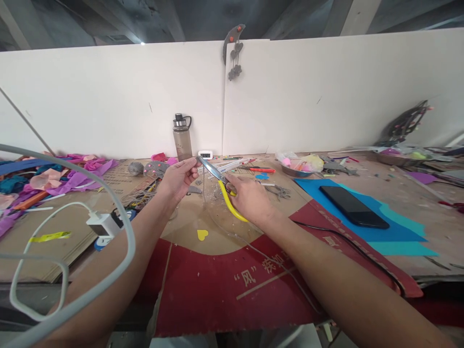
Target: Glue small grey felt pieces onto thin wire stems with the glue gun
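Observation:
My right hand point(250, 197) is closed around a pair of scissors point(212, 169) with yellow handles. The metal blades point up and left, with their tips close to my left fingertips. My left hand point(180, 179) is raised in a pinch at the blade tips, on what looks like the end of a thin string point(203, 188). That string hangs below the blades; its grip point is partly hidden. Under my hands, a yellow paper heart point(202, 235) lies on the red and brown cardboard point(203, 290).
A bottle point(183, 137) and a small digital display point(205, 154) stand by the white wall. On the right, a black phone point(353, 207) rests on blue sheets point(391, 234). A white cable point(126, 232) loops across the left foreground. Coloured scraps point(54, 179) lie far left.

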A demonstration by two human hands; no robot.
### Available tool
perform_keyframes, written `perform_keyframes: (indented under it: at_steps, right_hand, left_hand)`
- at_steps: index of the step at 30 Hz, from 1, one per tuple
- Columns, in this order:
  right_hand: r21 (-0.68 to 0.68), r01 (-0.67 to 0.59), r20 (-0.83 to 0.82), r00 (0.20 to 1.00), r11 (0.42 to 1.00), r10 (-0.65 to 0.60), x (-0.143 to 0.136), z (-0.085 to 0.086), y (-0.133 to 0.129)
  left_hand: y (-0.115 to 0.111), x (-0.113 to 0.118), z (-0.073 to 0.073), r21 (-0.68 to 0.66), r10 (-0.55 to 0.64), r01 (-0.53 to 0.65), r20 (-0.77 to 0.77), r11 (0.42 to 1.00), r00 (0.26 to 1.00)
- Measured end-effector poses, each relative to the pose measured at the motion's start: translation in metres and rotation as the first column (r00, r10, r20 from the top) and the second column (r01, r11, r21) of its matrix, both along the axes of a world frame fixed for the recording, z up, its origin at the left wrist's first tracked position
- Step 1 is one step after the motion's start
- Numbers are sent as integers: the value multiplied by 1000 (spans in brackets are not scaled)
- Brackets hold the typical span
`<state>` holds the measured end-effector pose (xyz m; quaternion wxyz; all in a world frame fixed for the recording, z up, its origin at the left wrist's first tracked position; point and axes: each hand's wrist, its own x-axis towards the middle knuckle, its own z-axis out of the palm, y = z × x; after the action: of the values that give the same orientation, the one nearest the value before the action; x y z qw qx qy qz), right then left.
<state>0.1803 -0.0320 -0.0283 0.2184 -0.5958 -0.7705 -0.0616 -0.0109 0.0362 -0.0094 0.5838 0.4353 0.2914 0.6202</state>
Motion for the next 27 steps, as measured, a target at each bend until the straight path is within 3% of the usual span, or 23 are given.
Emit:
perform_keyframes:
  at_steps: [5, 9, 14, 21, 27]
  right_hand:
    - [-163, -127, -164, 981, 978, 101, 3, -3, 8]
    - [-284, -45, -70, 997, 958, 27, 5, -8, 11]
    - [-305, 57, 54, 998, 951, -42, 3, -14, 7]
    - [-296, 5, 71, 997, 955, 16, 2, -14, 5]
    - [-301, -23, 54, 998, 953, 41, 2, -13, 4]
  left_hand:
    - [9, -7, -10, -80, 128, -138, -117, 987, 985]
    - [14, -14, -15, -74, 222, -236, -160, 969, 962]
    - [11, -12, -12, 7, 205, -207, -203, 978, 958]
    - [3, -2, -7, 133, 133, -109, -190, 985, 973]
    - [-1, 2, -5, 193, 190, -151, -207, 970, 960]
